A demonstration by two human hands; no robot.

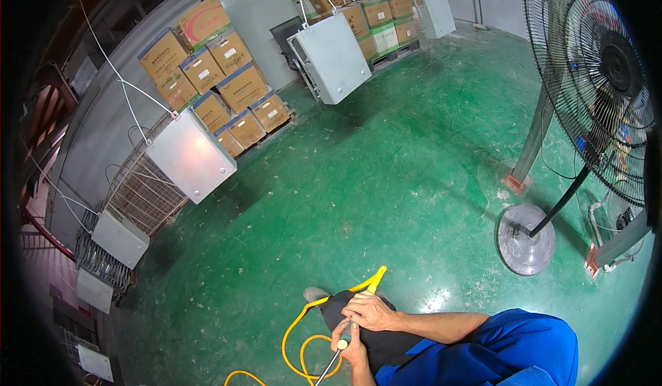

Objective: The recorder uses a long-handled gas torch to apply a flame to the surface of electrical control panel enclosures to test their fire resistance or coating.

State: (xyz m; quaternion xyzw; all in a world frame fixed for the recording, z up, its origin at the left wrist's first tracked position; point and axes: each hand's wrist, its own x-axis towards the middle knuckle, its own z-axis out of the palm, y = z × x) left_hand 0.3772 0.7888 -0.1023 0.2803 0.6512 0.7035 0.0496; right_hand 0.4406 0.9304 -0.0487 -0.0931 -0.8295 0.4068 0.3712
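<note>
My right hand (369, 310) lies at the lower middle, its forearm reaching in from a blue sleeve (524, 348); it rests over a black trouser leg (386, 344) and touches my left hand. My left hand (353, 351), just below it, is closed round a thin metal rod (329, 367) with a small white tip (341, 344). A yellow hose (296, 344) loops on the green floor beside the rod, and another stretch of it passes behind the leg. A grey shoe tip (314, 293) pokes out at the left of the leg.
Several grey metal cabinets hang on white wires: one near (192, 155), one farther (331, 58). Stacked cardboard boxes (221, 82) stand on pallets by the wall. Wire racks (141, 193) lean at the left. A large pedestal fan (600, 75) with a round base (524, 238) stands at the right.
</note>
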